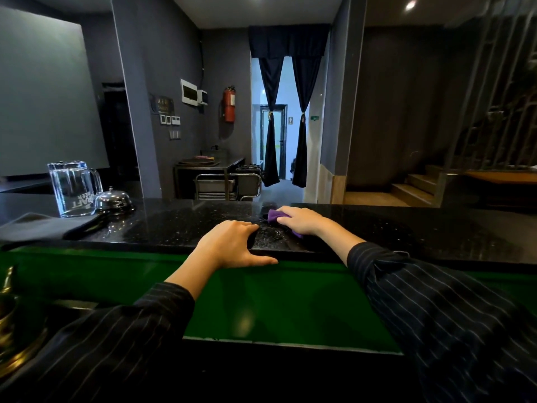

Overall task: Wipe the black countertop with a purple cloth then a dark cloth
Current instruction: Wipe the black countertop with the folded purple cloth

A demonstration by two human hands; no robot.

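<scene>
The black speckled countertop [180, 225] runs across the view, wet and glossy in its middle. My right hand [302, 221] presses a purple cloth [274, 216] flat on the counter just right of centre; only the cloth's far and near corners show past the fingers. My left hand [229, 245] rests on the counter's near edge, fingers spread on top and thumb along the front lip, holding nothing. A dark folded cloth [43, 228] lies on the counter at the far left.
A clear glass beer mug [71, 187] stands upside down at the back left, with a chrome service bell [113, 200] beside it. Below the counter is a green panel [261, 301]. Brass items [11, 330] sit at the lower left.
</scene>
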